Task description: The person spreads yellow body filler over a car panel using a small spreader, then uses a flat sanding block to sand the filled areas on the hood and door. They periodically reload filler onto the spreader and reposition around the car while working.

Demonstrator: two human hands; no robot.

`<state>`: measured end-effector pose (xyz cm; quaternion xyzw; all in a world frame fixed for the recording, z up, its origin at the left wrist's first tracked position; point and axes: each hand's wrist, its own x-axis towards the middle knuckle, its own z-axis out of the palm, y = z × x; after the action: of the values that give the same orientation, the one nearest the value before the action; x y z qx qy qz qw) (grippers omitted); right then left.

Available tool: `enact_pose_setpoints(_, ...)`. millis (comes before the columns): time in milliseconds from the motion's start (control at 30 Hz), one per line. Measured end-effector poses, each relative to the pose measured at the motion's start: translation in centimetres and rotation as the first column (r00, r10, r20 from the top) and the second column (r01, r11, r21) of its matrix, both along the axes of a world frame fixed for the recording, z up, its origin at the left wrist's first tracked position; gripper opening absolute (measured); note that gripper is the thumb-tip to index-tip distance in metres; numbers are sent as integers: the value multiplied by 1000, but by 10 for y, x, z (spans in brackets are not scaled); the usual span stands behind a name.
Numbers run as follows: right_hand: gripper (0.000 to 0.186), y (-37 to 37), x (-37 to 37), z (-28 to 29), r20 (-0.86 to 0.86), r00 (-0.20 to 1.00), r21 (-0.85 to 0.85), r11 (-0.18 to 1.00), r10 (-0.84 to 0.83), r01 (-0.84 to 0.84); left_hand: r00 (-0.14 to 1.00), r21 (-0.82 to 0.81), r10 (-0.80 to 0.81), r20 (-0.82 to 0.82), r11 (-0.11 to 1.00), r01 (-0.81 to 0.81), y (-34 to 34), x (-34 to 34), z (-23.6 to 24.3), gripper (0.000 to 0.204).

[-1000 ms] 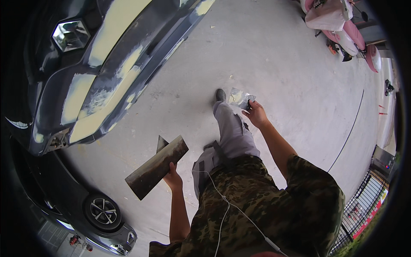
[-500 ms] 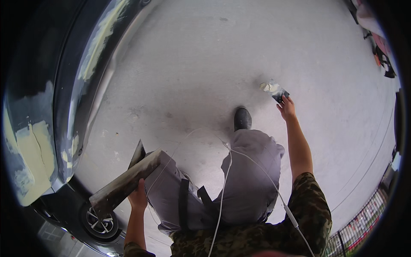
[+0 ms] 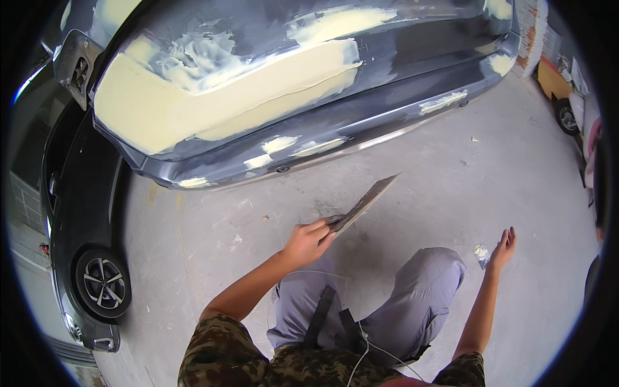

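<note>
My left hand (image 3: 309,242) is closed round the near end of a flat, dark-stained board (image 3: 367,201), seen nearly edge-on and tilted up to the right. It is above the floor in front of my knees. To the right, my right hand (image 3: 503,250) is held out, fingers stretched and nothing visible between them. A small scraper with pale putty (image 3: 481,256) shows beside that wrist, clear of the fingertips; whether it lies on the floor is hard to tell. Ahead, pale yellow putty (image 3: 258,106) covers much of a dark car panel (image 3: 425,61).
A black car (image 3: 84,168) with a silver-spoked wheel (image 3: 103,287) stands at the left. The sill (image 3: 380,137) of the puttied car runs across the front. A white cable (image 3: 367,348) hangs over my lap. Assorted items and a small wheel (image 3: 567,117) are at the far right.
My view has swung left to the puttied panel. The board in my left hand has come up and forward. The scraper, held in my right fingers before, now shows beside the wrist.
</note>
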<state>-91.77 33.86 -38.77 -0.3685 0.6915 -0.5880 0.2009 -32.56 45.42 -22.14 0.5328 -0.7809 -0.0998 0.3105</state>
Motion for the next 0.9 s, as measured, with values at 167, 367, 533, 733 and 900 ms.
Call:
enact_pose_setpoints(167, 35, 33, 209, 218, -769, 639, -327, 841, 29, -431, 991, -133, -106, 80, 984, 116, 2, 22, 12, 15)
enact_pose_setpoints(367, 42, 85, 371, 278, -958, -114, 238, 508, 263, -827, 960, -75, -213, 180, 970, 230, 17, 38, 21, 18)
enact_pose_setpoints(533, 25, 78, 398, 244, -853, -380, 521, 533, 358, -666, 968, -78, -231, 100, 968, 239, 24, 50, 15, 19)
enact_pose_setpoints(733, 13, 59, 370, 239, -855, -381, 519, 563, 352, -644, 960, -82, -101, -260, 993, 82, 22, 94, 5, 27)
enact_pose_setpoints(900, 15, 42, 312, 244, -925, -274, 380, 620, 264, -686, 660, 313, 311, -684, 942, -121, 33, 128, -15, 36)
